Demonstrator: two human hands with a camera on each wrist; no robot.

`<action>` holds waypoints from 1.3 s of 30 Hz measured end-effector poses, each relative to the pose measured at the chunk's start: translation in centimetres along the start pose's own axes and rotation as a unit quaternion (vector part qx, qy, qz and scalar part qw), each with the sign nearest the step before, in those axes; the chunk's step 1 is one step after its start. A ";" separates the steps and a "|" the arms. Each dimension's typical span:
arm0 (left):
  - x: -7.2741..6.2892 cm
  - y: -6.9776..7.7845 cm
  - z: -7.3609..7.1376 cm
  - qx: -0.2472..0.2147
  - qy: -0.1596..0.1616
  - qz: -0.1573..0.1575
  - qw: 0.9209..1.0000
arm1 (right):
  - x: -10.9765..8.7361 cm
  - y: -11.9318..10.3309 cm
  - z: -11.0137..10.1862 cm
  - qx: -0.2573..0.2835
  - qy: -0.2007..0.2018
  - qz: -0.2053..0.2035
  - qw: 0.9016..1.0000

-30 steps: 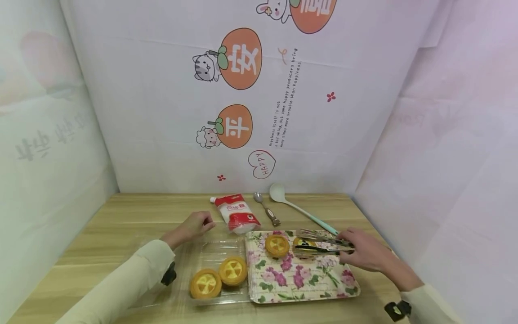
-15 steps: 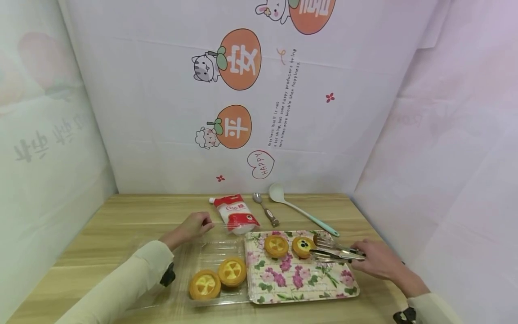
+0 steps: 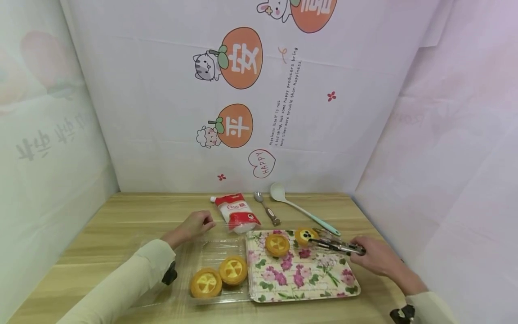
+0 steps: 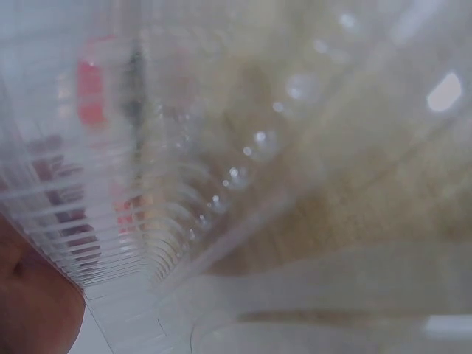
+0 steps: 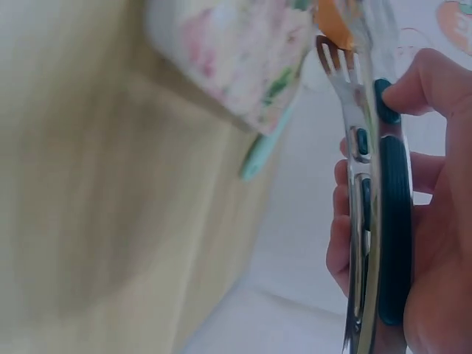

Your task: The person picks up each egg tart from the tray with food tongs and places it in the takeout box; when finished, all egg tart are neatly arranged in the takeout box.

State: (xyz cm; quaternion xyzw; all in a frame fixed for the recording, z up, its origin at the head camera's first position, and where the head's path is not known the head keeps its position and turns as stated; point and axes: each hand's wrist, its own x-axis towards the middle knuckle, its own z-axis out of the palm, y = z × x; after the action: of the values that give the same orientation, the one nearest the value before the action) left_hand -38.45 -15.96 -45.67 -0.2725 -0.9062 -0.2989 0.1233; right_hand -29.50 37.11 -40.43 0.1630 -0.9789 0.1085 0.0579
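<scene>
My right hand [image 3: 374, 256] grips metal food tongs [image 5: 369, 169] with dark handle grips. Their fork-like ends reach an egg tart topped with dark berries [image 3: 306, 236] near the back edge of the flowered tray [image 3: 299, 285]. A second tart [image 3: 277, 245], with a yellow pattern, sits on the tray to the left. My left hand [image 3: 196, 225], fingers curled, holds the edge of a clear plastic lid [image 4: 243, 169], which fills the left wrist view. Under it, two tarts [image 3: 206, 283] lie in the front of a clear container [image 3: 220, 247].
Behind the tray lie a red and white sugar pouch [image 3: 238, 212], a small spoon [image 3: 268, 209] and a pale ladle with a mint handle [image 3: 303, 211]. White printed cloth walls [image 3: 170, 135] enclose the wooden table [image 3: 97, 252] at the back and sides.
The tongs first drew back right from the berry tart, then came in again turned on edge. The berry tart has shifted slightly toward the back of the tray. My left hand has stayed put.
</scene>
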 end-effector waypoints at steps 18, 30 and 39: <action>0.2 0.1 -0.4 0.014 -0.002 -0.010 1.000 | 9.1 -18.2 0.7 -0.045 -0.028 -0.237 0.970; 0.1 0.3 -0.3 0.013 -0.006 -0.008 1.000 | 12.3 -22.8 3.5 -0.126 -0.096 -0.249 0.955; 0.1 0.4 -0.5 0.006 -0.016 -0.022 1.000 | 12.4 -22.1 3.3 -0.090 -0.093 -0.240 0.962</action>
State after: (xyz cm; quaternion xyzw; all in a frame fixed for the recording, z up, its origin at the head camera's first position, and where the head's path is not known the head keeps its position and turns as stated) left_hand -38.29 -15.97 -45.05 -0.2566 -0.9158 -0.2913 0.1034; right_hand -34.09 12.14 -37.48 0.3971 -0.9177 -0.0127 0.0054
